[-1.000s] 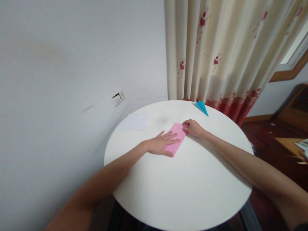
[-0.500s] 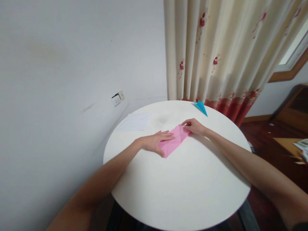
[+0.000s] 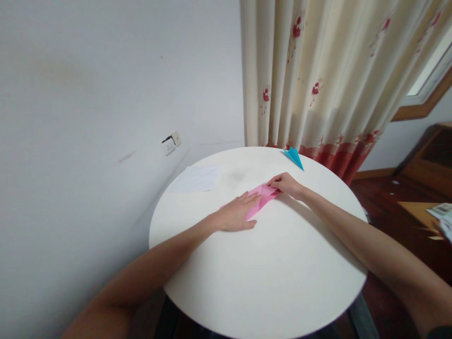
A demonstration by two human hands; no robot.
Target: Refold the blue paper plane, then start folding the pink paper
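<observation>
A folded pink paper (image 3: 262, 197) lies on the round white table (image 3: 268, 278), a little beyond its middle. My left hand (image 3: 239, 214) lies flat over the paper's near left end, fingers spread, and hides much of it. My right hand (image 3: 285, 184) pinches the paper's far right end with its fingertips. Only a narrow pink strip shows between the two hands.
A folded blue paper shape (image 3: 294, 157) rests at the table's far edge by the flowered curtain (image 3: 318, 75). A white sheet (image 3: 197, 179) lies at the far left. A wall socket (image 3: 168, 143) sits on the wall at left; wooden furniture (image 3: 429, 160) stands at right.
The pink paper has been turned and folded narrower. My left hand has slid rightward further over it, and my right hand stays at its far end.
</observation>
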